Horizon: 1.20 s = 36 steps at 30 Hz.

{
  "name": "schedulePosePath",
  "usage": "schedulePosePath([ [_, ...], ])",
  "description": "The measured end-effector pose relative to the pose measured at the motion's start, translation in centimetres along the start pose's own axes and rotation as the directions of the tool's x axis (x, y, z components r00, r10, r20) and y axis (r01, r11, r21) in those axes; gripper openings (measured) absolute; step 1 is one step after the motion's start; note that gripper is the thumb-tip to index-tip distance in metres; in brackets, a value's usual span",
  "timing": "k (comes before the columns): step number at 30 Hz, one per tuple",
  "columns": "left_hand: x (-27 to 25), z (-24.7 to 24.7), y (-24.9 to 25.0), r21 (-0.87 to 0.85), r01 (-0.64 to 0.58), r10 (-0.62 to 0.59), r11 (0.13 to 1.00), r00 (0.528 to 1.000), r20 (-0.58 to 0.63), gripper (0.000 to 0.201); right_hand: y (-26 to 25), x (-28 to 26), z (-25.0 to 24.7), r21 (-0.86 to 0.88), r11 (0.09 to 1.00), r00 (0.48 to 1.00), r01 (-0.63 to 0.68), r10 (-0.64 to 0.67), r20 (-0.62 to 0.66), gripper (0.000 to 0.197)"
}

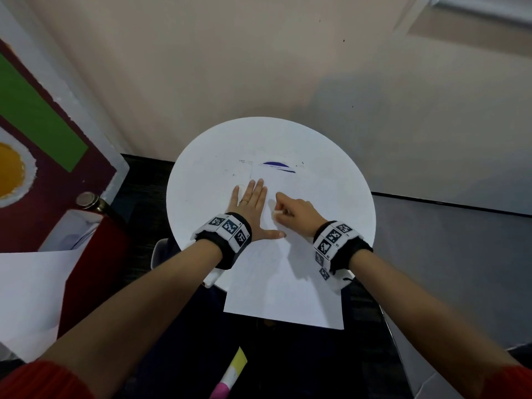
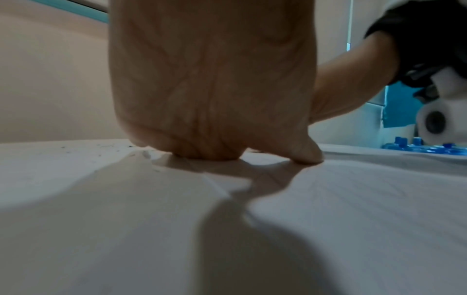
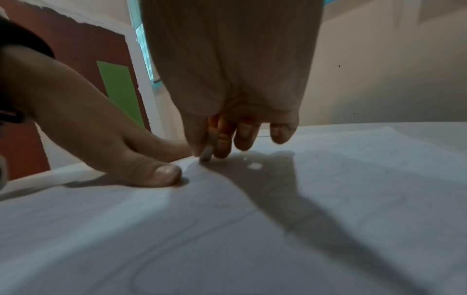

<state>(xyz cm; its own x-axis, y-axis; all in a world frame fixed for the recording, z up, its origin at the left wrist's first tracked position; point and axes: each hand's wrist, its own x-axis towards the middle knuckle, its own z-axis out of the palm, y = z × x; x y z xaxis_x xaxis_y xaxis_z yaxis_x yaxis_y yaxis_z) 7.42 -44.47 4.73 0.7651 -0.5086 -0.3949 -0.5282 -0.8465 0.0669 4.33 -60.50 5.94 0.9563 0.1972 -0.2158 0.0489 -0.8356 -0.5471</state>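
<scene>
A large white sheet of paper (image 1: 288,283) lies on a round white table (image 1: 339,180) and hangs over its near edge. My left hand (image 1: 253,208) lies flat on the sheet's left part with straight fingers and the thumb spread out to the right. It shows in the left wrist view as a palm (image 2: 212,99) pressed down on the paper (image 2: 353,199). My right hand (image 1: 290,211) is curled just right of it and pinches a small white eraser (image 1: 277,212). The eraser (image 3: 206,154) touches the paper beside my left thumb (image 3: 156,171).
A second sheet with a purple mark (image 1: 276,165) lies at the table's far side. To the left stand a dark red board with a green stripe (image 1: 37,110), a round knob (image 1: 86,199) and white sheets (image 1: 28,298). A pink and yellow item (image 1: 230,375) lies below.
</scene>
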Motion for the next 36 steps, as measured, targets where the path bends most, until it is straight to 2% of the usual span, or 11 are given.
schedulePosePath([
  [3,-0.1,-0.2,0.0,0.007,-0.004,0.004,1.0,1.0,0.011,0.122,0.0,0.3,-0.9,-0.063,0.998,0.998,-0.008,0.012,0.056,0.012],
  [5,-0.2,-0.2,0.1,-0.008,0.004,-0.003,1.0,1.0,0.021,0.12,0.3,1.1,-1.3,-0.051,0.997,0.998,-0.053,0.05,-0.048,0.013],
  [7,-0.4,-0.1,0.1,-0.017,0.013,-0.013,1.0,1.0,0.019,0.118,1.1,1.2,-1.2,0.172,0.98,0.974,-0.095,0.128,-0.189,0.015],
  [11,-0.8,-0.3,0.9,0.003,0.032,-0.032,0.999,0.999,0.028,0.111,2.9,-0.3,-1.1,0.708,0.696,0.842,-0.124,0.451,-0.296,0.02],
  [17,-1.2,-0.2,6.5,-0.009,-0.296,0.296,0.955,0.954,0.043,0.08,4.6,-1.3,-1.1,0.884,0.46,0.81,-0.084,0.548,-0.208,0.015],
  [20,-0.7,-0.1,5.9,-0.038,-0.311,0.313,0.95,0.947,0.071,0.07,4.7,-1.4,-1.2,0.884,0.462,0.822,-0.073,0.53,-0.209,0.015],
  [22,-0.1,-0.6,4.4,-0.134,-0.022,0.026,0.991,0.999,0.027,0.072,4.8,-1.4,-1.1,0.879,0.472,0.831,-0.071,0.515,-0.21,0.016],
  [25,0.5,-1.6,3.6,-0.216,0.368,-0.359,0.905,0.93,0.079,0.076,4.8,-1.5,-1.1,0.878,0.475,0.837,-0.065,0.505,-0.211,0.016],
  [27,0.8,-1.9,4.6,-0.194,0.315,-0.316,0.929,0.948,0.025,0.075,4.8,-1.5,-1.2,0.88,0.471,0.841,-0.064,0.5,-0.207,0.016],
  [32,1.2,-0.5,5.7,-0.116,-0.095,0.096,0.989,0.995,0.002,0.075,4.6,-1.8,-1.2,0.843,0.533,0.862,-0.064,0.456,-0.223,0.015],
  [36,2.7,-1.2,2.8,-0.281,0.093,-0.097,0.955,0.995,-0.003,0.103,4.4,-1.6,-1.8,0.771,0.632,0.935,-0.083,0.316,-0.158,0.017],
])
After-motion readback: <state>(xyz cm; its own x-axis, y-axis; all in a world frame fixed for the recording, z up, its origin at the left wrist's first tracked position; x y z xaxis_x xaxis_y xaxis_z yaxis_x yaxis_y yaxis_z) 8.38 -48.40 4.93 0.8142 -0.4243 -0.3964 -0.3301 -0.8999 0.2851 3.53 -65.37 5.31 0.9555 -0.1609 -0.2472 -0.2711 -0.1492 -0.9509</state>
